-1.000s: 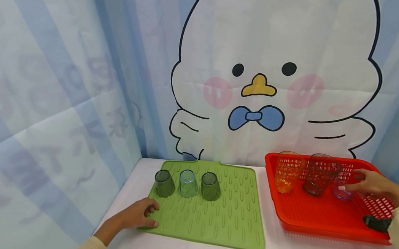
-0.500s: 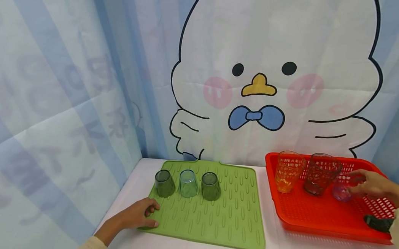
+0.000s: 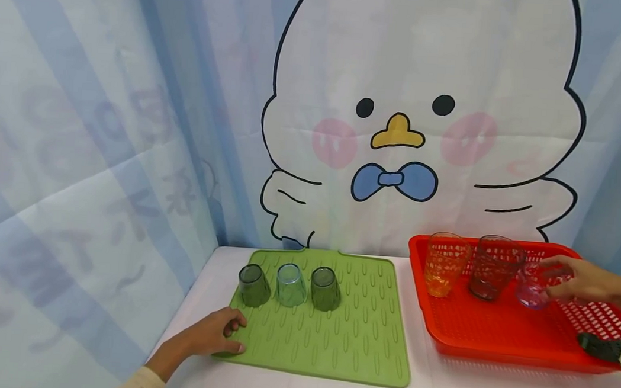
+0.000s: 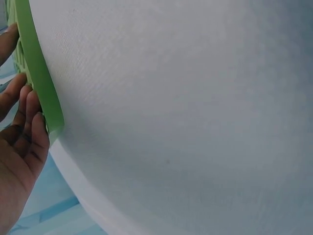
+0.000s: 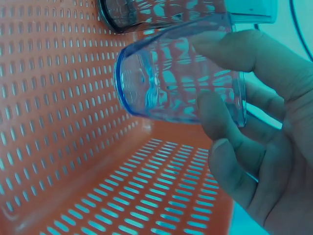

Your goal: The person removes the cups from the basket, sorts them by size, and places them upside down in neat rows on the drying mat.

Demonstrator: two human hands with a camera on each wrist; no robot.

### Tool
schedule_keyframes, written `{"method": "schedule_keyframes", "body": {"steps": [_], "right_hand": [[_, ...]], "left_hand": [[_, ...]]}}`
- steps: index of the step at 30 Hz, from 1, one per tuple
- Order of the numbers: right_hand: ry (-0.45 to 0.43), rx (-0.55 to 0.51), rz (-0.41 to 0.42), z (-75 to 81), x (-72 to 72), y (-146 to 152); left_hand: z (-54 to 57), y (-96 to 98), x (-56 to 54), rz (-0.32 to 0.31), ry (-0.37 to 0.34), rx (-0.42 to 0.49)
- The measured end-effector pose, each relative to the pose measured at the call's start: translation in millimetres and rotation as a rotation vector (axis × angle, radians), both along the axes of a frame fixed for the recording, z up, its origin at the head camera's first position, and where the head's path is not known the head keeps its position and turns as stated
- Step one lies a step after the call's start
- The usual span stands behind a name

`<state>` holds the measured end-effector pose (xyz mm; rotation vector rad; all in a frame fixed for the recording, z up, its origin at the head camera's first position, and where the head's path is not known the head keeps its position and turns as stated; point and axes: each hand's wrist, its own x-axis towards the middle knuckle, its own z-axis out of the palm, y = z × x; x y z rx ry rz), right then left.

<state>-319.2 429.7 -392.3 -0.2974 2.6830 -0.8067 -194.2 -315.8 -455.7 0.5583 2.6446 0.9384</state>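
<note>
In the head view my right hand (image 3: 588, 285) is over the red basket (image 3: 489, 329), at a small clear purple-tinted glass (image 3: 530, 293). The right wrist view has thumb and fingers on both sides of this glass (image 5: 171, 78), pinching it near its rim. An orange glass (image 3: 444, 270) and a dark reddish glass (image 3: 492, 273) stand left of it in the basket. My left hand (image 3: 213, 333) rests on the left front corner of the green mat (image 3: 327, 349), fingers loosely bent. In the left wrist view its fingertips touch the mat edge (image 4: 44, 78).
Three upturned glasses stand in a row on the mat: a dark one (image 3: 253, 288), a light bluish one (image 3: 290, 288) and another dark one (image 3: 326, 291). A dark green object (image 3: 602, 347) lies at the basket's right front. A printed curtain (image 3: 314, 129) hangs behind the table.
My right hand has closed in on the purple glass, which has shifted and tilted slightly. The head view has turned slightly to the right. The left hand stays on the mat.
</note>
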Motion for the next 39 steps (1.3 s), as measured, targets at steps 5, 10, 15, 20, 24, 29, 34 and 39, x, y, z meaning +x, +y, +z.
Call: {"method": "schedule_keyframes", "body": {"steps": [5, 10, 15, 20, 24, 29, 34, 39], "right_hand": [[0.032, -0.025, 0.012, 8.4, 10.7, -3.5], [0.076, 0.017, 0.007, 22.2, 23.5, -9.7], [0.127, 0.062, -0.013, 35.0, 41.3, -21.5], [0.207, 0.050, 0.004, 43.1, 65.1, -35.5], [0.227, 0.020, 0.020, 45.1, 83.5, -48.4], [0.214, 0.012, 0.046, 50.4, 103.6, -72.0], [0.303, -0.040, 0.066, 53.6, 124.3, -105.8], [0.464, -0.099, 0.165, 57.2, 141.9, -144.2]], "left_hand": [[0.7, -0.5, -0.1, -0.008, 0.010, -0.009], [-0.5, -1.3, -1.7, -0.007, 0.013, -0.019], [0.7, -0.2, -1.3, -0.020, 0.006, 0.003], [7.1, 8.5, 1.0, -0.063, 0.038, 0.029], [14.6, 22.5, 4.7, -0.100, 0.063, 0.041], [23.5, 47.4, 12.6, -0.111, 0.064, 0.052], [33.0, 76.8, 23.0, -0.118, 0.114, 0.072], [43.4, 104.7, 34.6, -0.114, 0.155, 0.108]]}}
